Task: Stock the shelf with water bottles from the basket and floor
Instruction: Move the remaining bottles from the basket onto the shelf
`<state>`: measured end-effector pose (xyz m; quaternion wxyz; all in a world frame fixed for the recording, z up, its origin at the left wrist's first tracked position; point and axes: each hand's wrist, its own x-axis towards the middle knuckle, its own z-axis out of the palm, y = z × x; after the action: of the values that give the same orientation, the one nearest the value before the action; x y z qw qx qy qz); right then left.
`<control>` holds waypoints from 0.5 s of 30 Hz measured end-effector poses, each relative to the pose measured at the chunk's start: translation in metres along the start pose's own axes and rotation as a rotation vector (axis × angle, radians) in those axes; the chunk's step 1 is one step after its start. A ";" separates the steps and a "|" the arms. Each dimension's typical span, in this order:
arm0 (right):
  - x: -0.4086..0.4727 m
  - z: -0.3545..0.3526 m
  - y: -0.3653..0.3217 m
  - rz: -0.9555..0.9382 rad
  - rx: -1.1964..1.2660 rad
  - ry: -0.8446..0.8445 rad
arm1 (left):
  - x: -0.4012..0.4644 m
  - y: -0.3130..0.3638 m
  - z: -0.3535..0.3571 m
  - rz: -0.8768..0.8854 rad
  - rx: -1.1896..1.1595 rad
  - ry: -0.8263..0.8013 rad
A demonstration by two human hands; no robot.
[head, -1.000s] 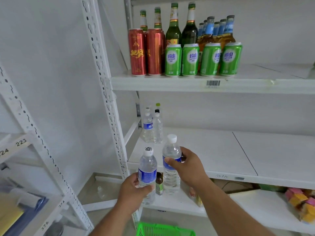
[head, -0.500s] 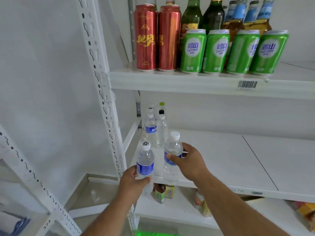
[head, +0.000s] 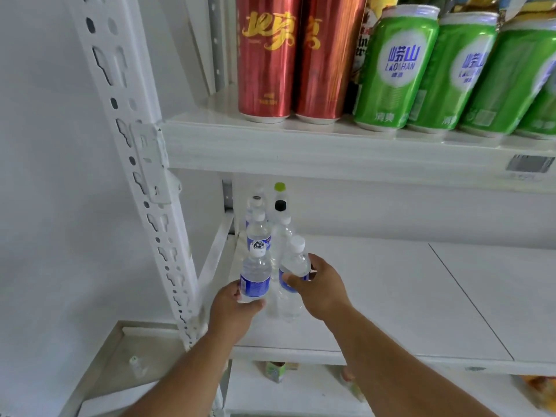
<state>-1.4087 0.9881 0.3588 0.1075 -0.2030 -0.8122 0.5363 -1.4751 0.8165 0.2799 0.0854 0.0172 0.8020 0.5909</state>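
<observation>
While reaching over the middle shelf (head: 391,296), both hands busy, each with its own water bottle. Far left: white slotted upright (head: 135,152) of the rack, and low beside it a small bottle on the floor (head: 134,365), blurred. Left hand (head: 231,311), grip wrapped round the lower part of a blue-labelled bottle (head: 255,278), white cap with a dark scribbled mark, held upright just at the shelf's left front area. Right beside it, second bottle (head: 293,266), white cap, blue label, clasped about the middle by the right hand (head: 322,287), thumb across the label; whether its base touches the shelf, cannot tell. Behind these two, a short row of stocked bottles (head: 258,233) running back to the rear left corner, one with a black cap, one with a green cap. Above, on the upper shelf (head: 301,149): two red cans (head: 267,55), then green cans (head: 394,70) to the right. Barcode sticker (head: 529,164) on the shelf edge, far right.
</observation>
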 end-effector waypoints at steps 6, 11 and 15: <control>0.036 0.015 0.013 0.042 -0.006 -0.023 | 0.034 0.000 0.009 0.000 -0.009 0.025; 0.056 0.025 0.019 0.043 -0.008 -0.035 | 0.052 0.002 0.014 -0.008 0.002 0.003; 0.066 0.030 0.020 0.036 -0.009 -0.033 | 0.064 0.002 0.019 0.022 0.003 -0.003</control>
<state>-1.4750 0.9997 0.3255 0.0834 -0.2091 -0.8124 0.5378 -1.5356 0.8433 0.2688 0.0799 0.0272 0.8025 0.5906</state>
